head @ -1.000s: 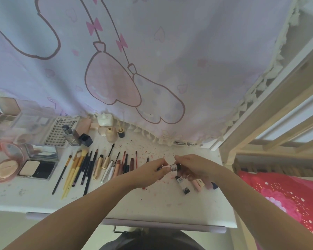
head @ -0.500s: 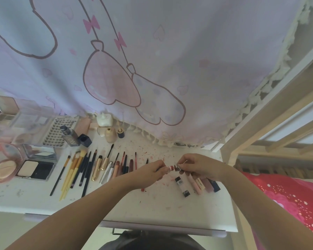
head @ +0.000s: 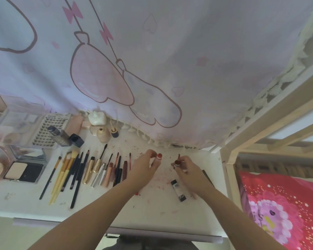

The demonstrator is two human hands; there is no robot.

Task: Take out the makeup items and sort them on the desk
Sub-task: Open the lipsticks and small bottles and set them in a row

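Over the white desk (head: 152,210) my left hand (head: 146,168) grips a small lip-gloss tube (head: 158,156) with a red opening, held upright. A hand's width to the right, my right hand (head: 188,173) pinches its cap with a red wand applicator (head: 178,159) sticking up. Tube and wand are apart. A white and black tube (head: 178,190) lies on the desk below my right hand. A sorted row of brushes and pencils (head: 76,172) lies to the left of my left hand.
Powder compacts (head: 23,172), a lash tray (head: 47,130), a dark bottle (head: 61,136) and small bottles (head: 103,134) stand at the back left. A printed curtain (head: 152,69) hangs behind the desk. A wooden bed frame (head: 260,127) and red bedding (head: 278,210) lie right.
My hands have drawn apart: the cap with its wand has come out of the tube. The right hand moved right, the left hand stayed with the tube.
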